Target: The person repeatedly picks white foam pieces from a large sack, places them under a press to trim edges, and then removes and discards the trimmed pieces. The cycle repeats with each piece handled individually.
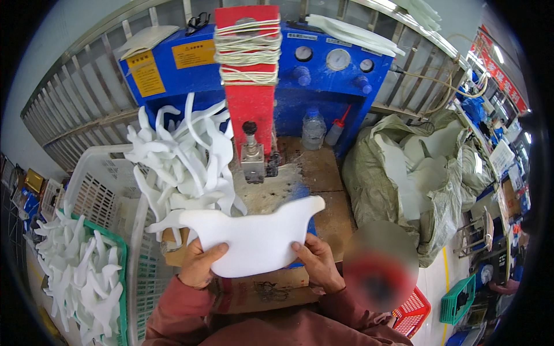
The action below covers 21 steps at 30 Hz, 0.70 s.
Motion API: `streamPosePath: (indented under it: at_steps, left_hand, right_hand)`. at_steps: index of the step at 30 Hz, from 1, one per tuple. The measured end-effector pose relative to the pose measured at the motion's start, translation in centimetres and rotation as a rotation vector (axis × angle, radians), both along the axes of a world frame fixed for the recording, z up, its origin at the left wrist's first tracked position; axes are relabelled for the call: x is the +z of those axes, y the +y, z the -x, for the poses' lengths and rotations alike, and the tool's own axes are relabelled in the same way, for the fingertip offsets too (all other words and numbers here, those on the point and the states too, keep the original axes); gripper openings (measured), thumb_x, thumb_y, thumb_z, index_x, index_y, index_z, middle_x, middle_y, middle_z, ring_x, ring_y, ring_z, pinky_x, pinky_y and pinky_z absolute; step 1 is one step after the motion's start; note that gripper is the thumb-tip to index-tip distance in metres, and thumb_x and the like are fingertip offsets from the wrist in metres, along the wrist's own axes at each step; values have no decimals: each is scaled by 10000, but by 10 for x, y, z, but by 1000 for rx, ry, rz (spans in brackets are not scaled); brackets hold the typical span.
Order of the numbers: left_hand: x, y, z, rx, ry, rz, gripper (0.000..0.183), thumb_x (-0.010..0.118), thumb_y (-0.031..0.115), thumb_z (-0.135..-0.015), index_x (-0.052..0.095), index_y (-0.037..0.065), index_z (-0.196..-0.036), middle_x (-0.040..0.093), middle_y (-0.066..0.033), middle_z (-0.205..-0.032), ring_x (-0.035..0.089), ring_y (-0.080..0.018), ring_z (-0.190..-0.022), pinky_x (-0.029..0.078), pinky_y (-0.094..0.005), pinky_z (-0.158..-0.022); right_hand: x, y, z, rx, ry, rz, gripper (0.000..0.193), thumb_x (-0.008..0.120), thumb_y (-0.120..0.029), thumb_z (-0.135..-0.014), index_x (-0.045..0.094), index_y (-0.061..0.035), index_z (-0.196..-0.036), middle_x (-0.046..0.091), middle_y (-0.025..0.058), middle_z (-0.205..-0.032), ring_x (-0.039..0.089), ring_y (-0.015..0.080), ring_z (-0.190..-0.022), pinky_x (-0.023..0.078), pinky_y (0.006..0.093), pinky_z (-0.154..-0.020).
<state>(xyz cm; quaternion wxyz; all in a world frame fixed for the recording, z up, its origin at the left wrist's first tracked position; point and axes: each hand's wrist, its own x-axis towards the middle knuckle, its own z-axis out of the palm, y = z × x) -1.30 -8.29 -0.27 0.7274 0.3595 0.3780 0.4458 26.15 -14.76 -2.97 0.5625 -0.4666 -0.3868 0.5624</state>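
Lower left: one green basket, heaped white cutouts, too many to count; pale crate beside it. Left hand, lower centre, thumb and fingers closed on one white foam piece, mid-frame, above dusty brown worktop. Upper centre: one red post, two bottles. Right hand pinches piece's right edge. Three gauges, upper right of centre. Right: one open sack, pale floor.

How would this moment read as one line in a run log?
left hand: grips white piece, left side | right hand: same piece, right side | beyond: blue machine | right: woven sack
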Motion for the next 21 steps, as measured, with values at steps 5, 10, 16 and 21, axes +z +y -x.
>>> streamPosePath:
  at_steps: [5, 10, 16, 21]
  left_hand:
    - [-3, 3, 22, 83, 245, -181, 366, 713, 36, -922, 643, -24, -1276, 724, -102, -1169, 699, -189, -1020, 550, -350, -925]
    - [11, 13, 46, 104, 310, -178, 392, 680, 14, -924, 614, -33, -1308, 706, -89, -1181, 664, -175, -1054, 513, -335, -961]
    - [22, 24, 59, 160, 296, -184, 425, 666, 30, -923, 587, -34, -1336, 697, -106, -1204, 665, -193, -1065, 508, -339, -963]
    - [34, 29, 60, 166, 284, -196, 443, 656, 22, -926, 572, -40, -1357, 693, -122, -1221, 666, -209, -1088, 505, -341, -974]
  right_hand:
    - [1, 49, 18, 42, -61, -64, 243, 627, -136, -1040, 612, 30, -1217, 678, 20, -1028, 575, 67, -904, 493, 242, -770]
    - [-1, 80, 38, 137, 50, 25, 246, 623, -148, -1040, 601, 13, -1225, 685, 34, -1004, 590, 67, -885, 497, 253, -754]
    - [-4, 98, 62, 127, 267, 67, 308, 628, -138, -1037, 592, 10, -1304, 700, 69, -1090, 649, 105, -956, 544, 275, -808]
    - [0, 104, 64, 143, 236, 28, 323, 624, -140, -1041, 596, 9, -1327, 708, 58, -1073, 654, 96, -938, 547, 274, -807]
